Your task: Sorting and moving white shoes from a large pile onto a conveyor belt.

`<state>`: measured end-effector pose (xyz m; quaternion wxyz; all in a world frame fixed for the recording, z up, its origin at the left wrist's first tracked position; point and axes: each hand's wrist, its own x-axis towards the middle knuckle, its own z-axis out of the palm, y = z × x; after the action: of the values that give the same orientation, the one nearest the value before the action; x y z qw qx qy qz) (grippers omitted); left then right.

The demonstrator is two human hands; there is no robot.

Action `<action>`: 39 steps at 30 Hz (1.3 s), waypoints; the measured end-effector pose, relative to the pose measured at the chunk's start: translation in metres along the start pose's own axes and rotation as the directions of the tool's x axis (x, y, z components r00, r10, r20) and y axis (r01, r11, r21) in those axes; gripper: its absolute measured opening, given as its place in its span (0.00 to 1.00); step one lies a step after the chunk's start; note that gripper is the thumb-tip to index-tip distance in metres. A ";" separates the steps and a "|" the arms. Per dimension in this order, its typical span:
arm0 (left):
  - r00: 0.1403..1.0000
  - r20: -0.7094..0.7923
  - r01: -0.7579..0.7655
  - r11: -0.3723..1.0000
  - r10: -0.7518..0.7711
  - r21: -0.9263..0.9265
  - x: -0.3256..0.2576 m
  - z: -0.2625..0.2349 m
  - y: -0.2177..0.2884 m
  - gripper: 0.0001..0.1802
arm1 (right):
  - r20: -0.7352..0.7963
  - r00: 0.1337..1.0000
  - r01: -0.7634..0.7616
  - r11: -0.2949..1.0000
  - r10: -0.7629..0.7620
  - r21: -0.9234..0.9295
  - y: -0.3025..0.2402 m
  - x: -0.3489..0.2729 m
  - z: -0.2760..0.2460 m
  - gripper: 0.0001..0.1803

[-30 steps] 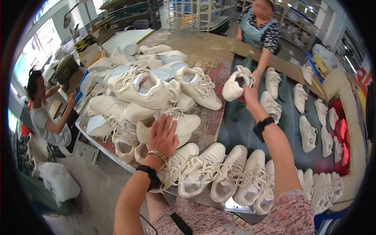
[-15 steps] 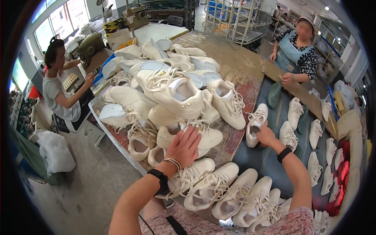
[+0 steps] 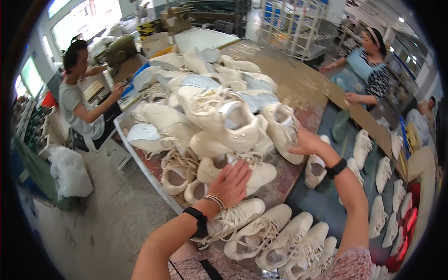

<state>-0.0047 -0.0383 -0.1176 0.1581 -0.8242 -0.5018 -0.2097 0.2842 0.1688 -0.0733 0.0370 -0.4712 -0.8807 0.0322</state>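
- Heap of cream shoes (image 3: pixel 217 121) on the worn tabletop (image 3: pixel 301 100) in the head view, crowding the space beyond the left hand (image 3: pixel 233 182).
- Near edge: front row (image 3: pixel 273 233) of laced shoes, just below that hand.
- To the right, dark belt (image 3: pixel 319 203) with more shoes; beyond, co-worker in a blue apron (image 3: pixel 359 70).
- Left hand flat, fingers extended over a low shoe (image 3: pixel 263 177).
- Right hand (image 3: pixel 305 142) at the laces of the edge shoe (image 3: pixel 278 128), right side of the heap; fingertips hard to make out, cannot tell whether closed.
- Belt shoe (image 3: pixel 316 171) partly hidden by the right wrist.
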 end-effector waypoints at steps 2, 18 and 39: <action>1.000 0.016 -0.010 1.000 0.010 0.002 -0.003 -0.001 0.000 0.25 | 0.314 0.937 -0.083 0.972 0.151 -0.219 -0.033 0.005 -0.052 0.36; 1.000 -0.006 -0.004 1.000 0.004 -0.002 0.003 -0.009 0.003 0.21 | -0.126 0.944 -0.318 0.944 0.306 -0.089 0.020 0.227 -0.068 0.25; 0.999 0.010 -0.039 0.986 0.038 0.160 0.000 0.008 -0.001 0.22 | -0.421 0.896 -0.111 0.850 -0.138 -0.515 0.156 0.144 -0.046 0.28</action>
<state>-0.0045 -0.0340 -0.1242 0.2262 -0.8190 -0.5016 -0.1628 0.3379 0.3761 -0.0373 0.1061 -0.4514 -0.8266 -0.3188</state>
